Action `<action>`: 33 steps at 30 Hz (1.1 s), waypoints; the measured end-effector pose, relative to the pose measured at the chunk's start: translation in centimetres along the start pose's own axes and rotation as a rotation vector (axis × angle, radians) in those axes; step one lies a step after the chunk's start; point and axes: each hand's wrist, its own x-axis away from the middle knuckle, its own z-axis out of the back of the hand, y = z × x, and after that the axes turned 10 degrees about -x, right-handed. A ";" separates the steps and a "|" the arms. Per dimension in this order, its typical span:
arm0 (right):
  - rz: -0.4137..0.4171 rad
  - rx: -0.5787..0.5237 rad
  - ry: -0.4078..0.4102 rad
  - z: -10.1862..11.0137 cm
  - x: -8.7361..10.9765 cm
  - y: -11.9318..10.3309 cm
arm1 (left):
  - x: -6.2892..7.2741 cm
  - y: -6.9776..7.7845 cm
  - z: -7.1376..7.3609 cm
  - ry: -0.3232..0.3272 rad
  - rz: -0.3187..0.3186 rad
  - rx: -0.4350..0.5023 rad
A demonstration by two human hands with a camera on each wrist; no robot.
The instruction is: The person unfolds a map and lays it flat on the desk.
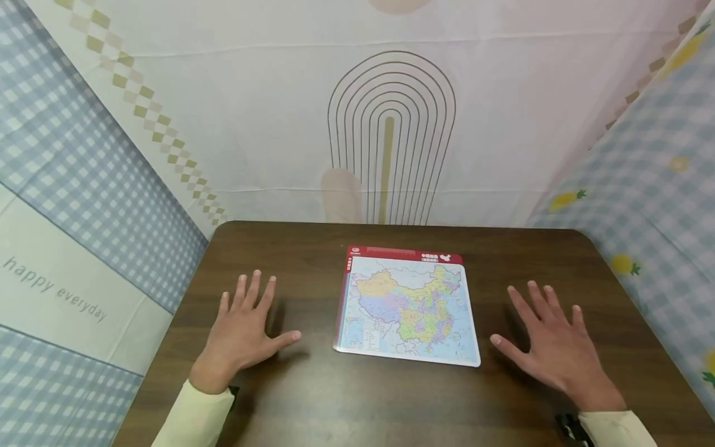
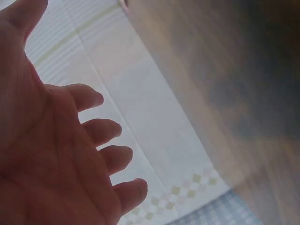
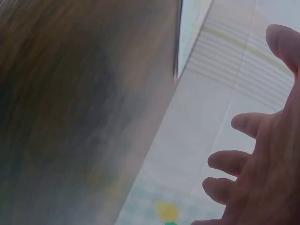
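A map puzzle board (image 1: 410, 304) with a red top band and a coloured map of China lies flat on the brown table, between the two hands. To its left, the left hand (image 1: 242, 335) is held palm down over the table with fingers spread, holding nothing. On the other side the right hand (image 1: 555, 347) is likewise spread, its thumb pointing toward the board's right edge without touching it. The left wrist view shows the left palm (image 2: 51, 154) and its extended fingers. In the right wrist view, a corner of the board (image 3: 190, 35) appears beyond the right hand (image 3: 267, 159).
The wooden table (image 1: 346, 397) has rounded far corners. Behind it hangs a white cloth (image 1: 268, 124) with an arch pattern. Blue checked cloth (image 1: 72, 118) hangs on the left, and another checked cloth (image 1: 659, 205) with yellow fruit prints on the right.
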 end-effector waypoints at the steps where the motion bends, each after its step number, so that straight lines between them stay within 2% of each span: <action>1: 0.008 -0.006 -0.001 0.0 0.0 -0.2 | -0.1 0.3 0.0 0.010 -0.012 -0.004; 5: 0.055 -0.018 0.006 0.1 0.1 -1.5 | -0.6 1.8 0.0 0.015 -0.054 0.004; 10: 0.123 -0.001 0.049 0.0 -0.2 -3.2 | -1.2 3.7 -0.1 -0.011 -0.096 0.036; 14: 0.151 -0.007 0.036 -0.1 -0.4 -4.4 | -1.8 5.2 -0.3 -0.063 -0.147 0.084; 18: 0.171 -0.023 0.009 -0.6 -0.6 -5.4 | -2.2 6.5 -0.8 -0.126 -0.185 0.188; 21: 0.191 -0.032 0.000 -1.3 -0.8 -6.0 | -2.4 7.1 -1.4 -0.150 -0.192 0.262; 26: 0.222 -0.057 -0.020 -2.7 -0.9 -6.9 | -2.7 7.7 -2.3 -0.135 -0.212 0.326; 33: 0.257 -0.124 -0.029 -4.3 -0.9 -7.5 | -3.0 8.3 -2.7 -0.125 -0.266 0.311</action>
